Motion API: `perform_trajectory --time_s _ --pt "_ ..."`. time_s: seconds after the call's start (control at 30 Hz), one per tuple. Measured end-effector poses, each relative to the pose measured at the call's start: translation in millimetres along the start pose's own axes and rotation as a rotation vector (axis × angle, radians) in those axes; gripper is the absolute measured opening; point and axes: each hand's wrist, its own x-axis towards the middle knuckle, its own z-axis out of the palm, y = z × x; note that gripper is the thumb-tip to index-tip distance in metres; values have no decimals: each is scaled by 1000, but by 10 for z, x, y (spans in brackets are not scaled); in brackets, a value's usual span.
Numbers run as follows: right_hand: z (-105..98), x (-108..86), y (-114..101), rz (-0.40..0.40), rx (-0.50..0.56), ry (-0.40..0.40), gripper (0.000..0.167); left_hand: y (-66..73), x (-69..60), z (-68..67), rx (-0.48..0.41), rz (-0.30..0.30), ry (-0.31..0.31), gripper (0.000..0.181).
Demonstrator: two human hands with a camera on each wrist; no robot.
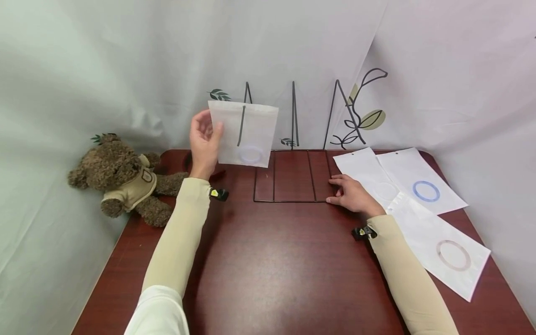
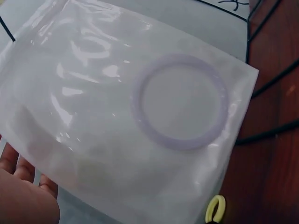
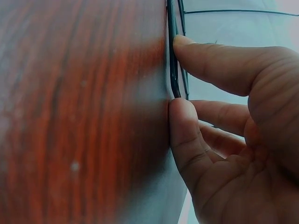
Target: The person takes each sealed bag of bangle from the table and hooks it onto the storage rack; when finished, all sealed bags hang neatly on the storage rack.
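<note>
A white translucent plastic bag (image 1: 261, 123) with a pale purple ring (image 2: 180, 102) showing through it hangs at a black rod of the wire rack (image 1: 289, 202). My left hand (image 1: 205, 144) holds the bag's left edge, thumb in front; its other fingers are partly hidden, and in the left wrist view some show beyond the bag. At the right front corner of the rack's base, my right hand (image 1: 351, 193) grips the black wire (image 3: 173, 60) with thumb and finger, the remaining fingers curled beneath. The rack's rods rise against the cloth backdrop.
Three white bags, one with a blue ring (image 1: 426, 191) and one with a pinkish ring (image 1: 453, 255), lie overlapping at the right. A brown teddy bear (image 1: 110, 163) sits at the left edge of the dark red table (image 1: 268, 274). A printed cloth (image 1: 452, 83) hangs behind.
</note>
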Motion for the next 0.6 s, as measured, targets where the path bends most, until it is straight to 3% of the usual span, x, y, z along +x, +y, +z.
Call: perform_trajectory --time_s 0.13,0.33,0.5,0.6 --pt "-5 0 3 1 -1 -1 68 -43 -68 -121 46 -12 25 39" --pt "-2 4 1 1 -4 -3 68 -77 -255 -277 49 -9 16 38" --pt "-8 2 -6 3 -4 0 68 -73 -453 -341 73 -30 2 40" --pt "-13 -1 -15 2 -7 -2 68 -84 -581 -348 114 -73 -17 41"
